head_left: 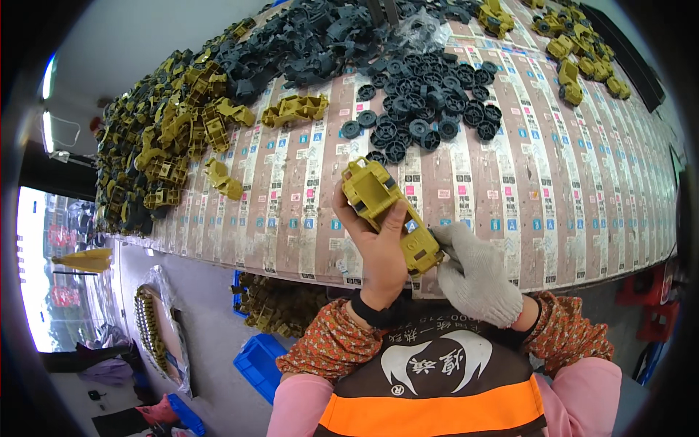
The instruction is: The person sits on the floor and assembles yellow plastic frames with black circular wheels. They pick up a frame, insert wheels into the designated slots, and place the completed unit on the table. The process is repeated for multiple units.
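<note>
Left hand (382, 256) holds yellow truck body (421, 246); gloved right hand (475, 271) at near end, can't tell its grip. Looks like two-handed work; next needs steady left hold.

A blue bin (253, 364) sits left, a red stool (660, 320) right.

My dark apron (370, 375) bears a white emblem (437, 362) and orange band (437, 409). Pink sleeves (300, 404) and floral cuffs (331, 342) flank it. My whitish glove (475, 273) is above it.
</note>
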Demonstrator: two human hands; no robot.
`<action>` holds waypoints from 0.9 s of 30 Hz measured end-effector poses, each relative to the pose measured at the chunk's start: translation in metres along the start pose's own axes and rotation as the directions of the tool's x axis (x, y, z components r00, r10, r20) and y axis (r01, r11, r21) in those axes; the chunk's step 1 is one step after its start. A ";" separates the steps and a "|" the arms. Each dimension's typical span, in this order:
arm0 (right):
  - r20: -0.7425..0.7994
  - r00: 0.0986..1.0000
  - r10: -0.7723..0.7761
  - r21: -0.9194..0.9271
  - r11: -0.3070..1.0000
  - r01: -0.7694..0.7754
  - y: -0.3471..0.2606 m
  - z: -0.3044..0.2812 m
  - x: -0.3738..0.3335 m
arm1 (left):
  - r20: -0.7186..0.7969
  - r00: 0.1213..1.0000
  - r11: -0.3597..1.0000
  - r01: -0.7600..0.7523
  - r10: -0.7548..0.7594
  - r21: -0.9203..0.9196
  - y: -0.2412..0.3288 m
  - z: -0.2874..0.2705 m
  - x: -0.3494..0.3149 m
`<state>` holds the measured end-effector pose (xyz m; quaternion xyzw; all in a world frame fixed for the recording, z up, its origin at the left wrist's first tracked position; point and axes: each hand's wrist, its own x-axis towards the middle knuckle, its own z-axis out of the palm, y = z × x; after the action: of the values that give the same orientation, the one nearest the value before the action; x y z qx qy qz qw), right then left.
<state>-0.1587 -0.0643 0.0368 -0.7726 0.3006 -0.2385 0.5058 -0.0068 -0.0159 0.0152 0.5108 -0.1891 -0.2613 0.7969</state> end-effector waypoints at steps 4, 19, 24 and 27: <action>0.161 0.960 0.231 -0.142 0.968 -0.209 -0.035 -0.020 0.017 | -0.037 0.944 0.943 -0.328 0.327 -0.052 -0.021 0.009 0.000; -0.398 0.798 0.452 -0.105 0.842 -0.529 0.093 -0.212 0.157 | 0.511 0.783 0.198 -0.597 0.355 0.778 0.021 -0.080 0.193; -0.476 0.796 -0.374 -0.805 0.549 -0.224 0.083 -0.200 0.156 | 0.649 0.704 -0.404 -0.526 0.289 0.749 0.014 -0.113 0.281; -0.283 0.913 -0.293 -0.775 0.630 -0.038 0.071 -0.161 0.157 | 0.643 0.753 -0.538 -0.487 0.141 0.688 0.016 -0.132 0.303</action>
<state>-0.1721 -0.2993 0.0410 -0.8705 0.4090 -0.2705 0.0424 0.3118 -0.1013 -0.0136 0.7939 -0.5566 0.2435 0.0267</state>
